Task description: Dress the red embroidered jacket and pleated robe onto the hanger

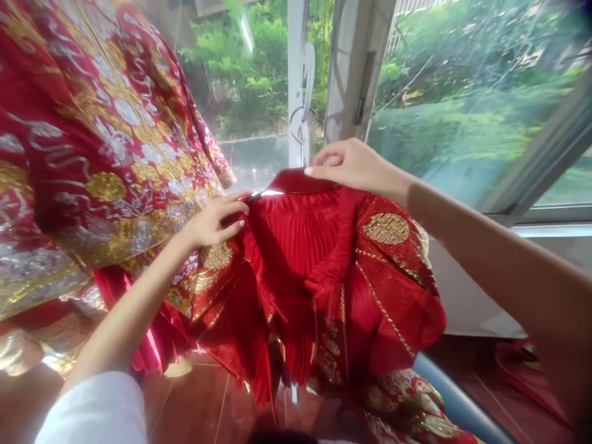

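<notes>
A red pleated garment (pixel 296 228) with gold embroidery and beaded seams hangs in front of me from a hanger (pixel 300 132), whose wire hook loops through a white ring on the window post. My left hand (pixel 215 222) is closed on the garment's left upper edge, where a dark end, seemingly of the hanger, shows by the fingertips. With thumb and fingers pinched, my right hand (pixel 345 161) holds the dark red band (pixel 300 180) at the top, just right of the hook. Fringed, pleated cloth drops open below both hands.
On the left stands a red embroidered gown (pixel 106 123) with gold and silver flowers, its side against the garment. Sliding windows (pixel 358 80) rise behind, with greenery outside. Below are red floor tiles (pixel 210 394), a grey-blue bar (pixel 462 401) and a red strap (pixel 522 382).
</notes>
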A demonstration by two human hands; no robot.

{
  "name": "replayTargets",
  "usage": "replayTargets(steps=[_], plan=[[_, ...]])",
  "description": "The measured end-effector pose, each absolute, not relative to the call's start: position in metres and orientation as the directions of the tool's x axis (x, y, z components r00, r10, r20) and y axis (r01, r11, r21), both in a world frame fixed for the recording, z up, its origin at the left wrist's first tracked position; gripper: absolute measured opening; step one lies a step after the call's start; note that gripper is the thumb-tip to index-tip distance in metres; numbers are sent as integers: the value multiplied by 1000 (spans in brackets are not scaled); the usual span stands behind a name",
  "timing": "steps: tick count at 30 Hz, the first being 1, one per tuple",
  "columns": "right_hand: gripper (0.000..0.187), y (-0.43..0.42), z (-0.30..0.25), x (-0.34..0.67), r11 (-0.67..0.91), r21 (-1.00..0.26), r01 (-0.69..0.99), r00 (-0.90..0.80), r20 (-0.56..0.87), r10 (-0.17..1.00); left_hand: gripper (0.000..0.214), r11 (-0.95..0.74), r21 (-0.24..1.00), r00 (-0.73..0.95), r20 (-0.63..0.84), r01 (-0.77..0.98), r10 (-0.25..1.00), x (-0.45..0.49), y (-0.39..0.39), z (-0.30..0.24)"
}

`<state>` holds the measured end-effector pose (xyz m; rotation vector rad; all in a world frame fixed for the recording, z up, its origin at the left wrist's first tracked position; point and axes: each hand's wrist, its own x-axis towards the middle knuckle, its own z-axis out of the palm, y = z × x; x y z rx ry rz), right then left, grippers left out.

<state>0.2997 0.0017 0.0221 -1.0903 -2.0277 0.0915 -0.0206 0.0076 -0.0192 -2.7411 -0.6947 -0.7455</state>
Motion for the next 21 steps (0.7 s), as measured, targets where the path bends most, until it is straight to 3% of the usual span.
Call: replayTargets(steps=[2, 4, 9, 12, 14, 21], plan=[[28, 2, 23, 292, 606, -441, 662, -304, 581, 755, 27, -851, -112, 779, 477, 513, 407, -22, 10, -17], [22, 1, 23, 289, 590, -492, 640, -331, 517, 790, 26, -847, -65, 751, 501, 528, 429, -20, 13, -17], [21, -7, 24, 291, 588, -529, 612, -370, 466, 804, 21, -911, 221, 465, 803, 348, 372, -9, 21, -14], [25, -8, 25, 291, 598, -535, 596, -401, 447, 799, 21, -939, 287, 274, 903, 192, 332, 3, 27, -1], [24, -8, 25, 290, 601, -534, 594, -407, 445, 798, 25, -939, 304, 234, 913, 159, 335, 10, 30, 10], [27, 0, 18, 302, 643, -416, 643, -396, 538, 744, 32, -849, 436, 578, 625, 300, 525, 8, 29, 16]])
